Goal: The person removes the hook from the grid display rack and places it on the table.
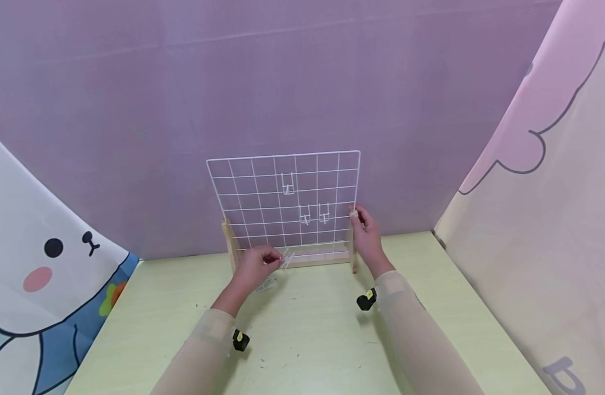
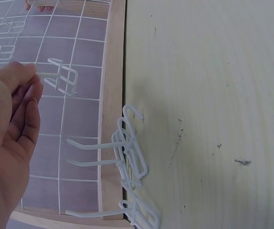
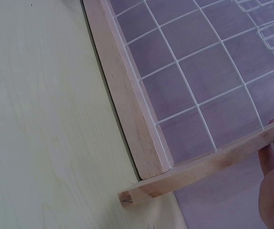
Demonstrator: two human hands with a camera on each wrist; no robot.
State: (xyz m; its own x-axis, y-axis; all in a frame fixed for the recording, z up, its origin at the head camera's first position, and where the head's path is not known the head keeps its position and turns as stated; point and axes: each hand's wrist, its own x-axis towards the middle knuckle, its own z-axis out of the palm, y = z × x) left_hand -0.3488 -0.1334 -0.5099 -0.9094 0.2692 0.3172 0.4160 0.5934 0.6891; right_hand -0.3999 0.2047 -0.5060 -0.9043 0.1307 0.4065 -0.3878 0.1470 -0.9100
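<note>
A white wire grid panel [image 1: 282, 200] stands upright in a wooden frame [image 3: 122, 90] on the table. Three white wire hooks hang on it, one higher [image 1: 288, 184] and two side by side lower down [image 1: 324, 213]. My left hand [image 1: 258, 266] pinches another white wire hook [image 2: 63, 78] by its prong, in front of the grid's lower part. Several loose hooks [image 2: 127, 152] lie on the table close to the frame's base, below that hand. My right hand [image 1: 366, 236] grips the top of the frame's right wooden post [image 3: 251, 145], its fingers partly hidden behind the wood.
The pale wooden table [image 1: 312, 323] carries small dark marks. A purple cloth backdrop [image 1: 282, 82] rises right behind the grid. Printed cloth panels flank the table, one with a white animal figure [image 1: 50, 274] at left. A black wrist camera [image 1: 366, 300] is on each forearm.
</note>
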